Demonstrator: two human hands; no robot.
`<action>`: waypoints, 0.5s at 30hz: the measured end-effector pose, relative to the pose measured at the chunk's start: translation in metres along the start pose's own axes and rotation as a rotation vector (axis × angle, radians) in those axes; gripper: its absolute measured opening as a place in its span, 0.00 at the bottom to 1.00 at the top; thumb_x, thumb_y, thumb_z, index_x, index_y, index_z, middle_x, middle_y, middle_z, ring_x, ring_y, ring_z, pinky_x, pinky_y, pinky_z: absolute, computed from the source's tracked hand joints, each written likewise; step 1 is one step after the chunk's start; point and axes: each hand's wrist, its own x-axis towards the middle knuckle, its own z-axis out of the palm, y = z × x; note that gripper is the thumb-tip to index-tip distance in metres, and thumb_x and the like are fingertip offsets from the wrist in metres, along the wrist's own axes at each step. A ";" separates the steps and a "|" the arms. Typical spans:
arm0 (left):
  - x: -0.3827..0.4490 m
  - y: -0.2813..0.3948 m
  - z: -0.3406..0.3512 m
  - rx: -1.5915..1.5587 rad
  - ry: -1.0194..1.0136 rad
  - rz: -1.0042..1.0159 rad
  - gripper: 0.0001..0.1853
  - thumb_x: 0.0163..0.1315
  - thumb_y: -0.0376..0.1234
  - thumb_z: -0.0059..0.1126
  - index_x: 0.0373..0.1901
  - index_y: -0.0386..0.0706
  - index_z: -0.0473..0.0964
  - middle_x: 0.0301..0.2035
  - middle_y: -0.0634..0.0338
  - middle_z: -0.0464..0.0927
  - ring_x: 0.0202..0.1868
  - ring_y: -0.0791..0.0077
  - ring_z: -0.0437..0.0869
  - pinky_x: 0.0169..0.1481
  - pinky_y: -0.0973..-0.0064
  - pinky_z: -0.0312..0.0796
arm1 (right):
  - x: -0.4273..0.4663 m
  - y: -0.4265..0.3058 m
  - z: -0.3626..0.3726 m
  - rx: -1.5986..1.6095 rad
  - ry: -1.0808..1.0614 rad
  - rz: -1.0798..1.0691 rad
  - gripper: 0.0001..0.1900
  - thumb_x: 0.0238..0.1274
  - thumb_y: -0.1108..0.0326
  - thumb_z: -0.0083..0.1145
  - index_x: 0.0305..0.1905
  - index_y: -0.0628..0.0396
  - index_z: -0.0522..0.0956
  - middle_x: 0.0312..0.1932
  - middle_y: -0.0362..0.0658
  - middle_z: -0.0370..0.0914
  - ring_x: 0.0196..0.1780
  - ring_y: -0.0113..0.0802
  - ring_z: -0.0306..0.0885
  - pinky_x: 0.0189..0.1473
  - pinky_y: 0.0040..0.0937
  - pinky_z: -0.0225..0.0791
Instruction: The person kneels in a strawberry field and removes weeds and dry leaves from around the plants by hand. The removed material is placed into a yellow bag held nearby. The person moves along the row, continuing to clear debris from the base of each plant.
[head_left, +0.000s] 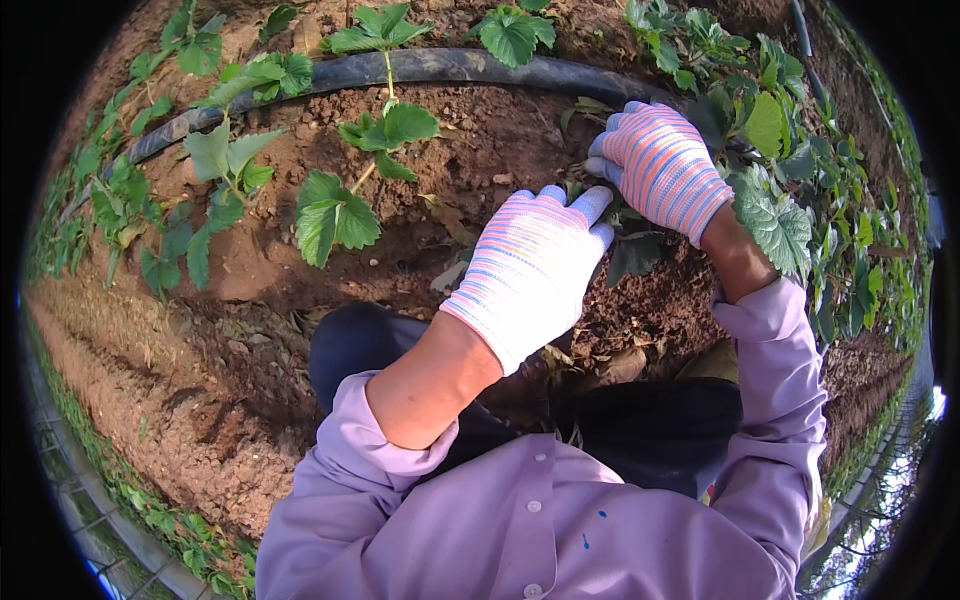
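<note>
Both my hands wear knitted gloves with pink, blue and white stripes. My left hand (532, 274) is over the soil, its fingers bent down beside the leaves of a low strawberry plant (637, 255). Just up and to the right, my right hand (664, 169) has curled fingers, with thumb and fingertips close together at the same plant's stems. The hands nearly meet there. Whether either one grips a stem is hidden by the gloves. Some dry leaves (450, 217) lie on the reddish-brown soil (465, 165) left of the plant.
A black irrigation hose (450, 66) curves across the bed beyond my hands. Strawberry plants with runners (337, 217) spread to the left; denser foliage (847, 225) crowds my right forearm. My knees in dark trousers (652, 427) are close below. A furrow (187, 375) runs at left.
</note>
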 end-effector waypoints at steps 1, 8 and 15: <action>-0.001 -0.001 0.000 0.003 0.013 0.005 0.22 0.53 0.25 0.57 0.52 0.42 0.85 0.61 0.52 0.79 0.45 0.53 0.82 0.49 0.58 0.76 | -0.003 -0.003 0.002 0.000 -0.004 0.035 0.09 0.61 0.59 0.67 0.35 0.52 0.86 0.29 0.46 0.80 0.41 0.49 0.79 0.44 0.47 0.74; 0.001 0.001 0.002 0.033 0.005 0.003 0.22 0.53 0.27 0.57 0.52 0.43 0.85 0.59 0.52 0.80 0.45 0.53 0.82 0.48 0.59 0.75 | -0.005 -0.012 0.000 0.077 0.023 0.098 0.11 0.63 0.57 0.65 0.39 0.53 0.86 0.32 0.46 0.82 0.43 0.49 0.80 0.43 0.47 0.75; -0.002 -0.003 -0.001 0.008 0.020 0.017 0.23 0.53 0.26 0.57 0.52 0.45 0.85 0.57 0.53 0.81 0.45 0.53 0.82 0.50 0.59 0.76 | -0.006 -0.013 0.006 0.213 -0.093 0.294 0.10 0.63 0.58 0.65 0.36 0.53 0.86 0.30 0.48 0.82 0.40 0.50 0.82 0.43 0.47 0.76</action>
